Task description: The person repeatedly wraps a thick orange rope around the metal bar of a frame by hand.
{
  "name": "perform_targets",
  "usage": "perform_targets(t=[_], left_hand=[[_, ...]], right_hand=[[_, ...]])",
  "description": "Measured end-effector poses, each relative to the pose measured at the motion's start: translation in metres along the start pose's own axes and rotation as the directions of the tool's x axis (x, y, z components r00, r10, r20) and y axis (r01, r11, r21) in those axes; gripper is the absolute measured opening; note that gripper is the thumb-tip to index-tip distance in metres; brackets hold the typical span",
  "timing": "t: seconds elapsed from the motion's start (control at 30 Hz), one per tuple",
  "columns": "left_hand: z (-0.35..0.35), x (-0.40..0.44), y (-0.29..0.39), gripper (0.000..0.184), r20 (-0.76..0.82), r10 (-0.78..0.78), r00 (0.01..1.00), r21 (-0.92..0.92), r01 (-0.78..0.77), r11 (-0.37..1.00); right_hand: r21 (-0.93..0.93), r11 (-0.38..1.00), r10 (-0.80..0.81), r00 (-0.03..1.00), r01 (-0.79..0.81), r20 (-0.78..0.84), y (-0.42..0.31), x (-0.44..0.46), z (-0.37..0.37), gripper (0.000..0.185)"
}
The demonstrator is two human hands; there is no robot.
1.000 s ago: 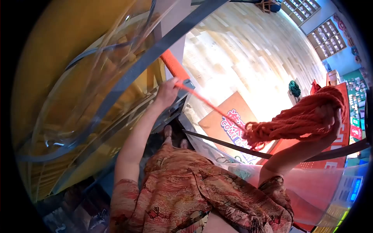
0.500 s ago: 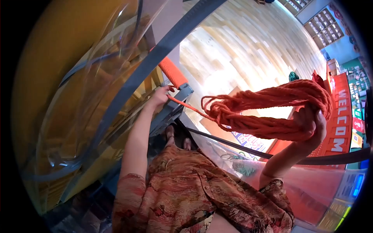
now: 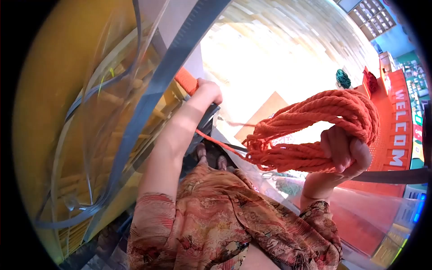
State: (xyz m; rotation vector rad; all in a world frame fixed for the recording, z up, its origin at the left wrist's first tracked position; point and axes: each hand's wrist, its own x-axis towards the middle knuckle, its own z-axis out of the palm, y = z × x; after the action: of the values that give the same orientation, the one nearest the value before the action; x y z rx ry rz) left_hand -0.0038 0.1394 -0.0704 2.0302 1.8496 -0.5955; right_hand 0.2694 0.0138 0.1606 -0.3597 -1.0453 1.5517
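Observation:
My right hand is closed around a thick looped hank of orange rope, held up on the right. One strand runs from the hank's left end down and left, passing behind my left forearm. My left hand is at the lower end of a post wrapped in orange rope. Its back faces me and its fingers bend over the far side, out of sight, so what they hold is hidden. A dark metal end piece shows just below that hand.
A grey bar and clear plastic sheeting stand on the left. Wooden flooring lies beyond. Green yarn and red yarn sit near an orange WELCOME panel. A dark strap crosses at right.
My left hand has moved up and right, from the rope beside the frame to the wrapped post's end, its back now towards me. The hank has shifted slightly down, still in my right hand.

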Motion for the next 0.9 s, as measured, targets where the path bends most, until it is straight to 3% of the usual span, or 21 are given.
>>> perform_targets(t=[0.03, 0.1, 0.17, 0.2, 0.23, 0.27, 0.33, 0.37, 0.4, 0.43, 0.47, 0.5, 0.53, 0.57, 0.6, 0.63, 0.7, 0.77, 0.83, 0.87, 0.9], left_hand=[[0.003, 0.015, 0.000, 0.030, 0.287, -0.040, 0.957, -0.065, 0.061, 0.996], [-0.010, 0.012, -0.008, 0.026, 0.275, 0.067, 0.959, -0.136, -0.030, 0.990], [-0.006, 0.011, -0.021, 0.023, 0.272, 0.167, 0.948, -0.200, -0.114, 0.973], [0.002, 0.009, -0.031, 0.019, 0.062, 0.288, 0.956, -0.700, -0.164, 0.695], [0.008, 0.008, -0.040, 0.015, -0.180, 0.265, 0.947, -0.954, -0.234, 0.186], [0.003, -0.012, -0.041, 0.015, -0.175, 0.260, 0.950, -0.954, -0.228, 0.194], [-0.015, -0.067, -0.041, 0.015, -0.270, 0.108, 0.957, -0.960, -0.276, 0.051], [-0.010, -0.076, -0.045, 0.015, -0.269, 0.099, 0.958, -0.960, -0.275, 0.048], [-0.004, -0.090, -0.050, 0.017, -0.307, 0.069, 0.949, -0.951, -0.309, 0.016], [0.003, -0.103, -0.055, 0.020, -0.344, 0.034, 0.938, -0.939, -0.343, -0.017], [0.016, -0.112, -0.059, 0.020, -0.377, 0.017, 0.926, -0.921, -0.372, -0.117], [0.027, -0.120, -0.059, 0.020, -0.380, -0.005, 0.925, -0.918, -0.378, -0.122], [0.039, -0.130, -0.059, 0.019, -0.411, -0.088, 0.907, -0.869, -0.419, -0.262], [0.051, -0.137, -0.059, 0.018, -0.432, -0.176, 0.885, -0.794, -0.466, -0.390], [0.061, -0.141, -0.059, 0.017, -0.364, -0.215, 0.906, -0.786, -0.423, -0.451], [0.072, -0.147, -0.059, 0.017, -0.365, -0.240, 0.899, -0.777, -0.437, -0.454], [0.089, -0.157, -0.057, 0.018, -0.353, -0.291, 0.889, -0.663, -0.457, -0.593], [0.117, -0.145, -0.052, 0.020, -0.381, -0.358, 0.853, -0.601, -0.522, -0.605], [0.145, -0.128, -0.057, 0.022, -0.114, -0.553, 0.825, -0.614, -0.496, -0.614], [0.155, -0.126, -0.060, 0.025, 0.015, -0.575, 0.818, -0.778, -0.351, -0.521], [0.166, -0.127, -0.061, 0.025, 0.022, -0.593, 0.805, -0.773, -0.362, -0.521]], right_hand=[[0.025, 1.000, -0.016, 0.999, 0.015, 0.041, 0.000, -0.002, -0.003, 0.037], [-0.034, 0.999, 0.006, 0.999, -0.008, -0.037, -0.003, -0.003, 0.007, 0.039], [-0.075, 0.995, 0.066, 0.997, -0.063, 0.035, -0.004, -0.003, -0.001, 0.039], [-0.069, 0.996, 0.066, 0.997, -0.064, 0.029, -0.004, -0.005, -0.003, 0.039], [-0.059, 0.994, 0.097, 0.992, -0.092, 0.078, -0.003, -0.005, -0.005, 0.040], [-0.047, 0.992, 0.125, 0.984, -0.120, 0.130, -0.005, -0.011, -0.006, 0.041], [-0.013, 0.979, 0.202, 0.950, -0.204, 0.239, -0.007, -0.009, -0.005, 0.043], [-0.012, 0.977, 0.208, 0.947, -0.211, 0.246, -0.005, -0.005, -0.007, 0.043], [0.109, 0.960, 0.210, 0.921, -0.258, 0.328, -0.004, -0.006, -0.007, 0.044], [0.221, 0.923, 0.204, 0.889, -0.315, 0.411, -0.003, -0.006, -0.006, 0.045], [0.156, 0.891, 0.271, 0.777, -0.425, 0.569, -0.010, 0.004, -0.008, 0.041], [0.151, 0.886, 0.277, 0.762, -0.438, 0.585, -0.004, 0.024, -0.005, 0.041], [0.138, 0.851, 0.127, 0.454, -0.507, 0.882, 0.006, 0.049, -0.001, 0.036], [0.096, 0.818, -0.073, 0.062, -0.567, 0.995, 0.013, 0.062, 0.006, 0.031], [0.092, 0.829, -0.135, -0.038, -0.551, 0.990, 0.014, 0.068, 0.014, 0.031], [0.079, 0.839, -0.128, -0.054, -0.539, 0.990, 0.014, 0.070, 0.024, 0.030], [0.058, 0.840, -0.121, -0.082, -0.539, 0.989, 0.018, 0.072, 0.042, 0.029], [0.059, 0.842, -0.109, -0.062, -0.537, 0.992, 0.018, 0.070, 0.056, 0.028], [0.048, 0.851, -0.074, -0.030, -0.524, 0.997, 0.027, 0.067, 0.078, 0.027], [0.045, 0.857, -0.047, 0.009, -0.514, 0.999, 0.035, 0.063, 0.084, 0.027], [0.040, 0.859, -0.008, 0.065, -0.510, 0.998, 0.041, 0.061, 0.088, 0.026]])
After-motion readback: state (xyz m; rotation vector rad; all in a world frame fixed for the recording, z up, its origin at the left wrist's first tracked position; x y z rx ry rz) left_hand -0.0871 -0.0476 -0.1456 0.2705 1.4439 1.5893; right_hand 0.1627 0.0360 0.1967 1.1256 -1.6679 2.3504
